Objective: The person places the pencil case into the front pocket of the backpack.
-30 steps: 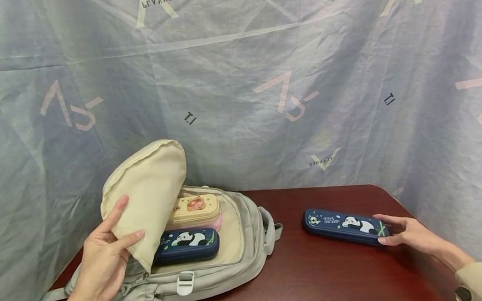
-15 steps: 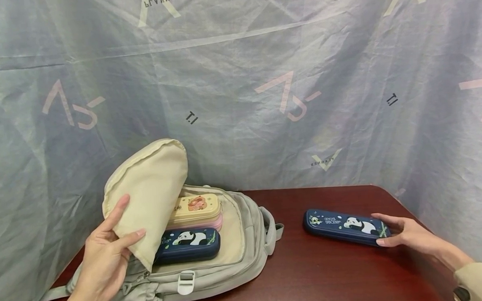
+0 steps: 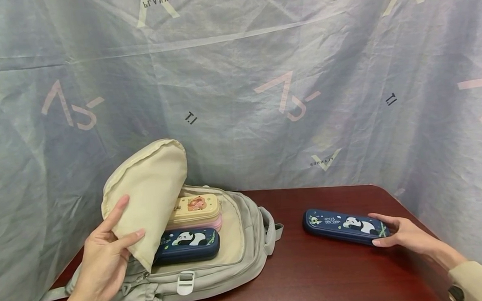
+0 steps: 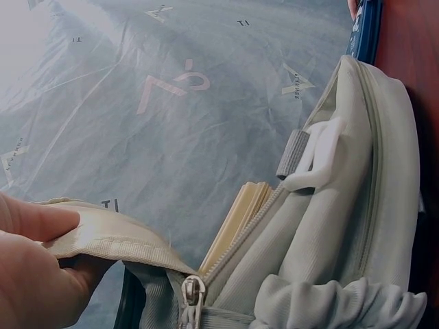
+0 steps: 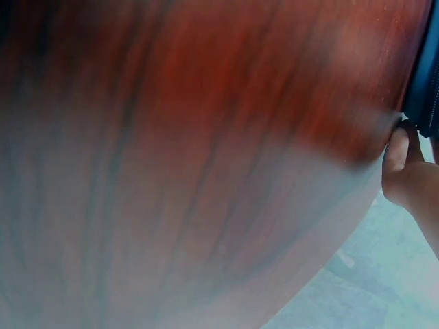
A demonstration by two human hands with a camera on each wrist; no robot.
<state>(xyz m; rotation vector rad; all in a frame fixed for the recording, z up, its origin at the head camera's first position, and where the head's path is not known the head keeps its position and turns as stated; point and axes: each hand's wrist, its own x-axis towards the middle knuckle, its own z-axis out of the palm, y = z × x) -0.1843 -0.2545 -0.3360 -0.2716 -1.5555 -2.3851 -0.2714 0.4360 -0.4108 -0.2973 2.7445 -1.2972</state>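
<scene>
My left hand pinches the edge of the cream-lined flap of a grey-green backpack and keeps it raised. The backpack lies on its back with its main compartment unzipped. Inside, a navy panda pencil case lies in front of a yellow pencil case, which sits on top of a pink one. The flap hides their left ends. At the right of the table, my right hand holds the right end of another navy panda pencil case between thumb and fingers.
The dark red table extends between the backpack and the right-hand pencil case. A grey printed sheet hangs behind and at both sides. The backpack's top handle points right, and a white buckle lies at its front.
My right hand has shifted slightly left, a little further over the pencil case's end. The case, the left hand and the flap stay practically where they were.
</scene>
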